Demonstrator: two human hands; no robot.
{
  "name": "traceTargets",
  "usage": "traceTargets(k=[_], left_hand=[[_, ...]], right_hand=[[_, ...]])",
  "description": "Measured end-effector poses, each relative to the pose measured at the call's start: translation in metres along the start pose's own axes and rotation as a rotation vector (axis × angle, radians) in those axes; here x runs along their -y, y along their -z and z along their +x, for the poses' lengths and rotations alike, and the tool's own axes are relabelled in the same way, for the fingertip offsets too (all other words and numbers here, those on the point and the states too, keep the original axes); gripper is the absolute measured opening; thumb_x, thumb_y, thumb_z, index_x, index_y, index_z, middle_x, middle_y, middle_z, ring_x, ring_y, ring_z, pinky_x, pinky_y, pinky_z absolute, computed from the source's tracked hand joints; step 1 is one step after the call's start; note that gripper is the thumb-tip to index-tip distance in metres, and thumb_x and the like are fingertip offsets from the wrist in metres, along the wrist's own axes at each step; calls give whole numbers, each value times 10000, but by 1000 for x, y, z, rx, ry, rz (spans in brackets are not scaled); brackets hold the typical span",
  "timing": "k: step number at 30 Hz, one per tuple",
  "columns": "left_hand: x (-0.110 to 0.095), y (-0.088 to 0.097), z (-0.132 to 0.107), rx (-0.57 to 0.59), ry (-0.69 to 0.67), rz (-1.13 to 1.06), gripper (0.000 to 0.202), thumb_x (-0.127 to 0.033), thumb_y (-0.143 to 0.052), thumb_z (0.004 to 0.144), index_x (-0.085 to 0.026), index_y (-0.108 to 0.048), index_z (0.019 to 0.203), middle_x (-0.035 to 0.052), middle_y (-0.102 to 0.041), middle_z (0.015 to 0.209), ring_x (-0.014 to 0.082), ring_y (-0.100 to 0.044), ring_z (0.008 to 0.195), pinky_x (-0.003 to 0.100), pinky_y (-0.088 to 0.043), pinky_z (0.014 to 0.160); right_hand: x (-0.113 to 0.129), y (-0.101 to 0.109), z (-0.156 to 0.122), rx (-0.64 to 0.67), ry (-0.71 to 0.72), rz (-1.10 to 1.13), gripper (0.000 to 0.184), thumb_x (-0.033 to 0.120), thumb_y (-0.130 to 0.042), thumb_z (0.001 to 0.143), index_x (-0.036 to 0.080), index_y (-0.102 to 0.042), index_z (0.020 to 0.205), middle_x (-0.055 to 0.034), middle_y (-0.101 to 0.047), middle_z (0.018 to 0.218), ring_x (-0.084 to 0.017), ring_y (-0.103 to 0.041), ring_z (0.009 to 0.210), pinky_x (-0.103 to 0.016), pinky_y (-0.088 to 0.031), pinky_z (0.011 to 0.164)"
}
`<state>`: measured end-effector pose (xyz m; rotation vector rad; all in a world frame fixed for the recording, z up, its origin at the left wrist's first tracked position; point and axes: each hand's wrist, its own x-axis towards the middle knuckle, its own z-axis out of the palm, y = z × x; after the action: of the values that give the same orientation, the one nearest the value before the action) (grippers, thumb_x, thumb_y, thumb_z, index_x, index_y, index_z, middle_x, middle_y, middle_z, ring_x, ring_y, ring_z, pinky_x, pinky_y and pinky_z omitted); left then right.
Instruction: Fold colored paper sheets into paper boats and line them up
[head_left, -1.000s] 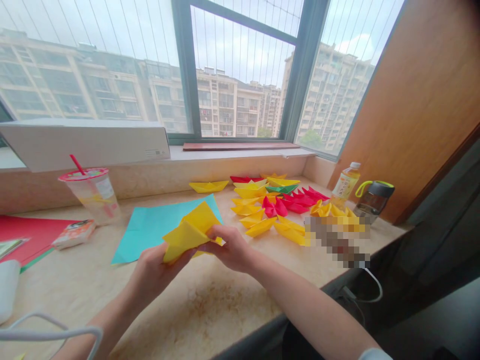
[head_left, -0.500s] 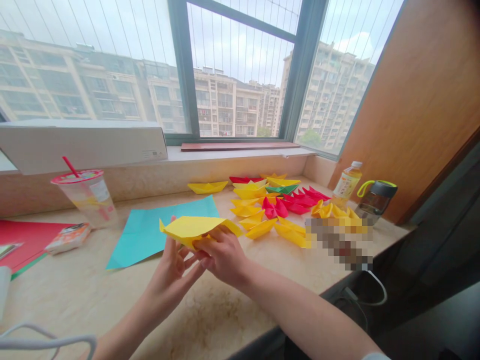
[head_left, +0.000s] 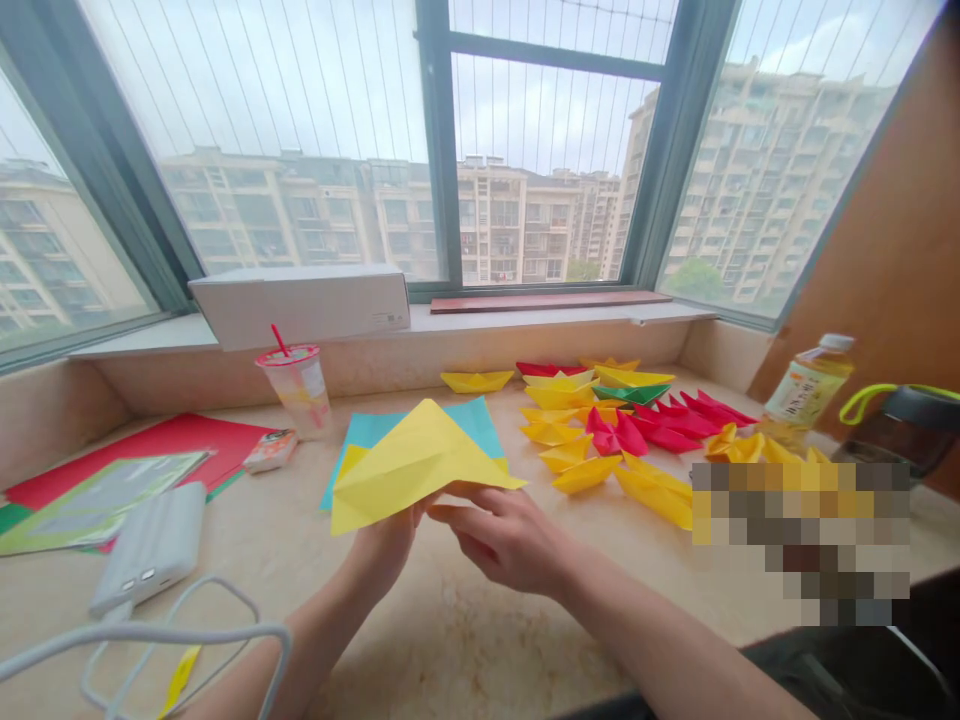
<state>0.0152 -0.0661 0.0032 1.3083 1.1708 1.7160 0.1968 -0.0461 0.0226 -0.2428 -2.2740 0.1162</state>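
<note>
A piece of folded yellow paper (head_left: 420, 465) is held up over the counter, its peak pointing away from me and a crease running across it. My left hand (head_left: 390, 545) grips it from below; the paper hides most of those fingers. At the lower right edge, my right hand (head_left: 506, 530) has its fingers bent against the underside, the tips partly covered. Behind the folded paper lies a flat blue sheet (head_left: 480, 420). Several folded paper boats, such as a yellow one (head_left: 586, 475), a red one (head_left: 615, 432) and a green one (head_left: 634, 394), stand to the right.
On the left are a lidded cup with a red straw (head_left: 296, 390), a small packet (head_left: 271, 451), red sheets (head_left: 225, 440) and a white power bank (head_left: 154, 545) with a looping cable (head_left: 202, 632). A drink bottle (head_left: 806, 390) stands at right. A white box (head_left: 300, 305) rests on the sill.
The yellow paper has tipped so its broad creased face shows as a peak. My left hand has moved further beneath it. The view has swung left, bringing in the power bank.
</note>
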Motion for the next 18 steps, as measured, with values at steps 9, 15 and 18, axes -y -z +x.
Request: traceTargets(k=[9,15,18], left_hand=[[-1,4,-2,69,111,-279,495,-498,-668,821,-269,-610,1256,92,-630,1322,312,-500,1306,478,-420,1085],[9,7,-14,206,174,-455,453,-489,-707,791,-264,-671,1183,80,-648,1298,320,-459,1345,470,-384,1115],[6,7,-15,233,188,-507,409,-474,-731,779,-266,-697,1130,66,-666,1270,311,-468,1337,480,-371,1126]], right_hand=[[-4,4,-4,-142,16,-93,512,208,-604,907,264,-474,1399,-116,-555,1400,-243,-519,1295,-441,-490,1030],[-7,-2,-1,47,1,-91,373,219,-541,961,264,-566,1330,-58,-589,1383,-234,-493,1323,-449,-459,1068],[-8,-1,-2,56,-25,-78,346,235,-517,978,264,-579,1317,-43,-596,1377,-233,-500,1311,-452,-469,1048]])
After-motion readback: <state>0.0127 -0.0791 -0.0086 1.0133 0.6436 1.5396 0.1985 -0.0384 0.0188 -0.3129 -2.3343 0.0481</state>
